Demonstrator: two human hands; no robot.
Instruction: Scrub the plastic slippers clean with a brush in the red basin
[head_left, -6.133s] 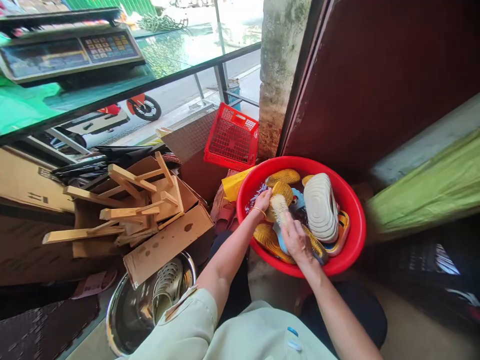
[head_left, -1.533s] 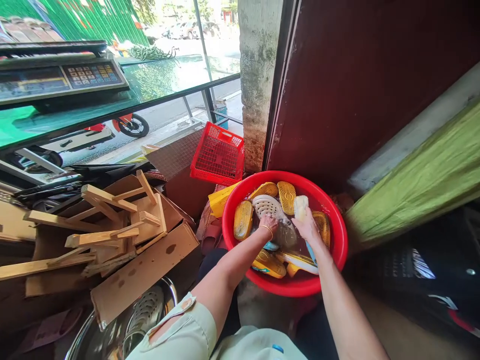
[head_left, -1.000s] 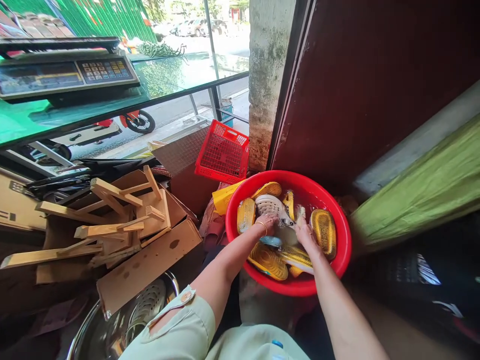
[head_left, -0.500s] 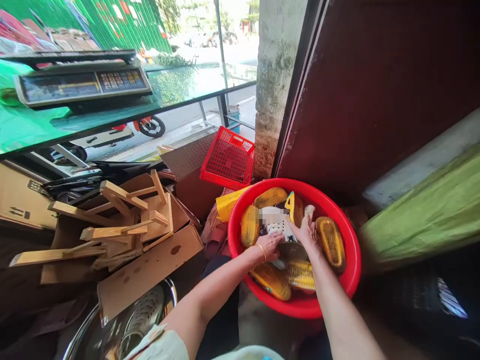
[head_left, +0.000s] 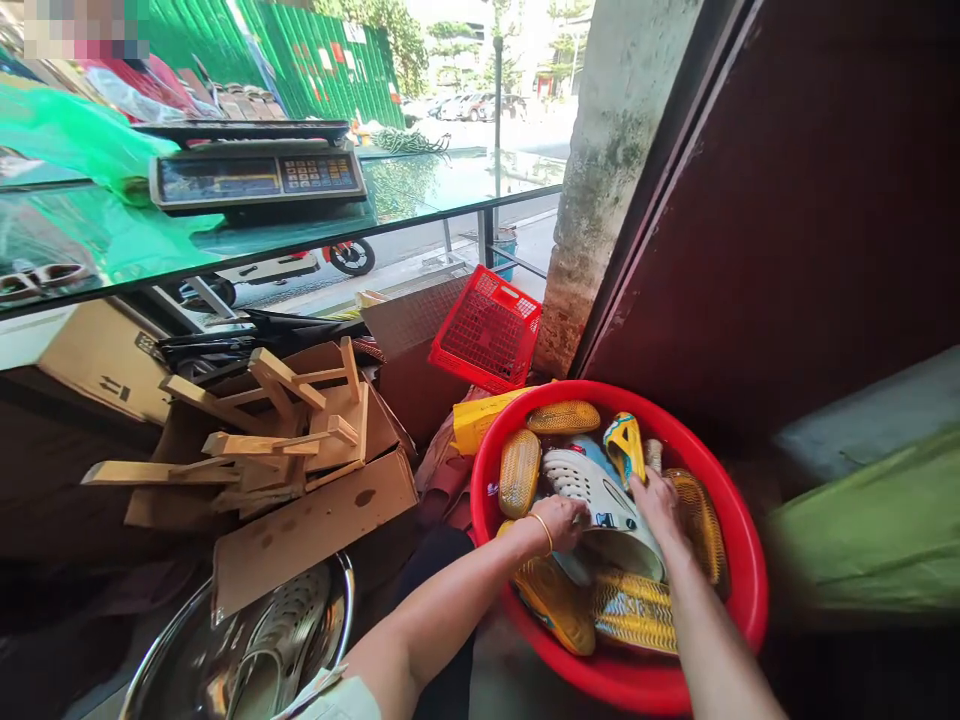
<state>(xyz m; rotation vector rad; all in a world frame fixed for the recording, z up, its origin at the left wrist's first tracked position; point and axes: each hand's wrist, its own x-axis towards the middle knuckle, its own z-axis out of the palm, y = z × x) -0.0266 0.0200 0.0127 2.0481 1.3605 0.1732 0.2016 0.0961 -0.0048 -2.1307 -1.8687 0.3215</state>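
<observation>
Head view looks down on 2 bare arms reaching into a red plastic basin point(head_left: 750, 590) on the floor. The left hand point(head_left: 559, 522), with a gold bangle point(head_left: 541, 531) on its wrist, lies palm down on a white perforated clog point(head_left: 581, 478) at the middle of the basin, its fingers curled over the upper as if clasping it. The right hand point(head_left: 660, 505) points down at the clog's far side, fingers together; whether it holds anything cannot be told. Around the clog lie 5 gold-yellow slippers point(head_left: 519, 472) and a small yellow-and-blue sandal point(head_left: 624, 447).

The clog looks light, soft and springy, and probably slippery if wet; its thick heel or rim would likely give the surest hold. A small dark mark on its side is too small to read.

Left of the basin, a steel basin point(head_left: 225, 660) holds a grey clog point(head_left: 281, 625). Beyond stand a red plastic crate point(head_left: 487, 330) and a cardboard box point(head_left: 322, 525) of wooden slats point(head_left: 262, 435). A digital scale point(head_left: 259, 175) sits on the glass counter point(head_left: 450, 190), its display unreadable; another carton point(head_left: 105, 360) shows printed arrows.
</observation>
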